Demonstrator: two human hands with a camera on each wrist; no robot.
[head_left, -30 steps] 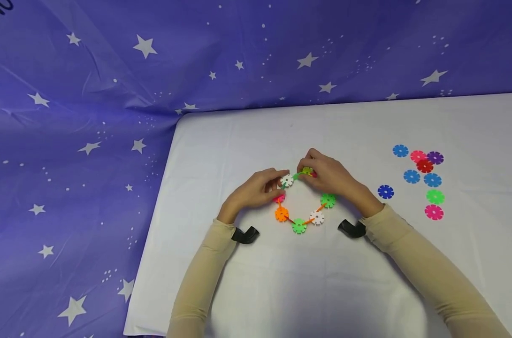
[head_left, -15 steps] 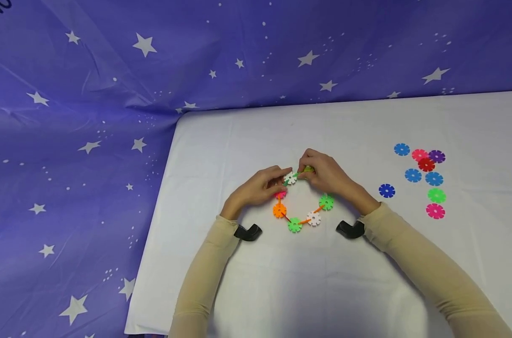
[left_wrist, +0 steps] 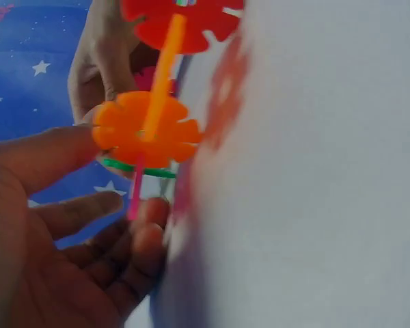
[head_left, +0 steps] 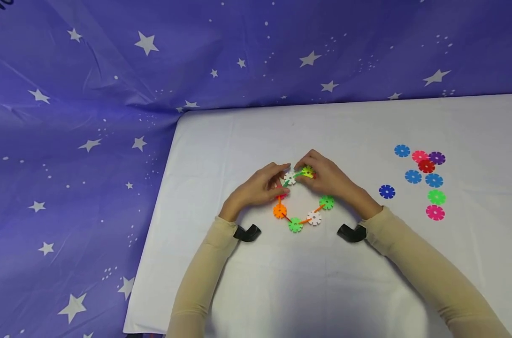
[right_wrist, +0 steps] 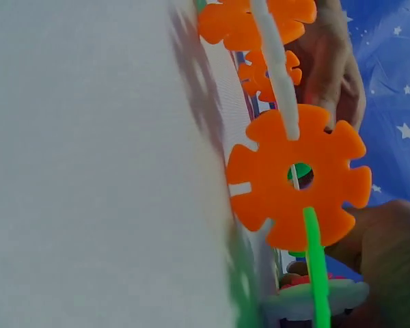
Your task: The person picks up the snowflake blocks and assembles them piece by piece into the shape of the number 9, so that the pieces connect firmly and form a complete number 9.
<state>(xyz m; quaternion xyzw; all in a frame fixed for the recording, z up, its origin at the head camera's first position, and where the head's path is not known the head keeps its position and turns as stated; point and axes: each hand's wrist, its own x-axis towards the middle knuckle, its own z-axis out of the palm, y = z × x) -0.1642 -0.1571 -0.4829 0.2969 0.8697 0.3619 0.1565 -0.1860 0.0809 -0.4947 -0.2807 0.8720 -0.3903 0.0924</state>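
Notched plastic discs, slotted together into a ring-shaped chain, lie between both hands in the head view. My left hand [head_left: 256,188] holds the chain's upper left part, its fingertips by a white disc [head_left: 290,179] and its thumb over a pink disc [head_left: 282,194]. Opposite, my right hand [head_left: 332,177] pinches the chain near a yellow-green disc [head_left: 308,172], partly covered by its fingers. An orange disc [head_left: 279,211], a green disc [head_left: 295,225], a white one and another green disc [head_left: 326,203] curve below. An orange disc [right_wrist: 263,184] looms close in the right wrist view.
Loose discs lie to the right on the white-covered table [head_left: 239,291]: a dark blue disc [head_left: 387,191], a red disc [head_left: 426,166], a pink disc [head_left: 435,212] and several others. Behind hangs a purple star-patterned cloth [head_left: 222,37]. Black wrist mounts [head_left: 247,233] stick out by the sleeves.
The chain's lower part has shifted slightly left since a second ago. My right fingertips have moved a little left toward the white disc. The loose discs lie as before.
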